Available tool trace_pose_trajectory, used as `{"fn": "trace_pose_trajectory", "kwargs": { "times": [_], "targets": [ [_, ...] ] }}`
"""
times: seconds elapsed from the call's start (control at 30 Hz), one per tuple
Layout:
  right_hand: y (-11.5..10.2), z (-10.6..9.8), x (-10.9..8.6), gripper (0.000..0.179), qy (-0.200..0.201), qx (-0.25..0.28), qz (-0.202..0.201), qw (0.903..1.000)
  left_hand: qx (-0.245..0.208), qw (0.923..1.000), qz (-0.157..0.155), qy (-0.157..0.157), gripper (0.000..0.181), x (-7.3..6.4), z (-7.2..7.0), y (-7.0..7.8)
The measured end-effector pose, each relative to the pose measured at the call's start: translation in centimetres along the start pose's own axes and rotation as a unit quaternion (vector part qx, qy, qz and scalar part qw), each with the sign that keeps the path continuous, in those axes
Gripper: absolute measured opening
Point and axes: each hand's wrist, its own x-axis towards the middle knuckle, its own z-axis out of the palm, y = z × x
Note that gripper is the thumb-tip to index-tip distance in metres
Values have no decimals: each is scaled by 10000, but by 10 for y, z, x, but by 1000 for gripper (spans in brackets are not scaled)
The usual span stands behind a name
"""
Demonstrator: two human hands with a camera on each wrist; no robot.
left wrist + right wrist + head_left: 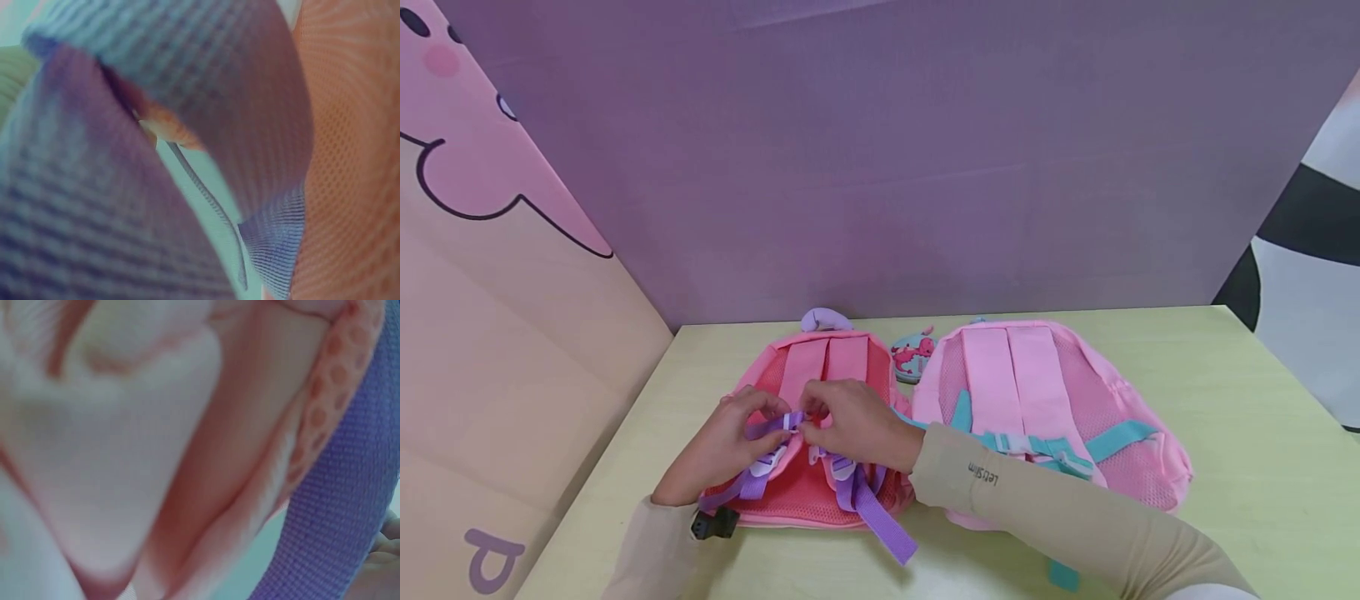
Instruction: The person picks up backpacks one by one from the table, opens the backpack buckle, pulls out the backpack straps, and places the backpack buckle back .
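A coral-pink backpack (850, 354) lies on the table with its straps and mesh back panel up. Over its middle, my left hand (726, 446) pinches the left end of a purple chest strap at a small white buckle (791, 421). From the right, my right hand (861, 425) pinches the strap's other side, fingertips right at the buckle. Purple webbing (883, 525) trails from the shoulder straps over the bag's lower edge. Close up in the left wrist view, a looped purple strap (256, 119) hides the left fingers. Pink fabric (125, 450) fills much of the right wrist view.
A light pink backpack (1030, 375) with a teal chest strap (1123, 439) lies to the right, partly behind my right forearm. Between the bags at the back is a small round teal-and-pink item (913, 357). A purple panel (925, 167) rises behind the pale table (1247, 400).
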Motion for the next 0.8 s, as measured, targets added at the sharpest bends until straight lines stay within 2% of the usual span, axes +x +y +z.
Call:
{"fn": "trace_pose_trajectory", "kwargs": {
  "times": [0.5,0.67,0.8],
  "targets": [
    [0,2,-1,20,-53,-153,194,9997,57,10000,50,29,37,-1,0,1],
    [-3,2,0,29,-9,-141,46,9999,64,10000,60,-6,38,-1,0,0],
    [-7,1,1,24,-9,-134,-114,9998,108,9999,58,48,39,0,0,1]
  ]
}}
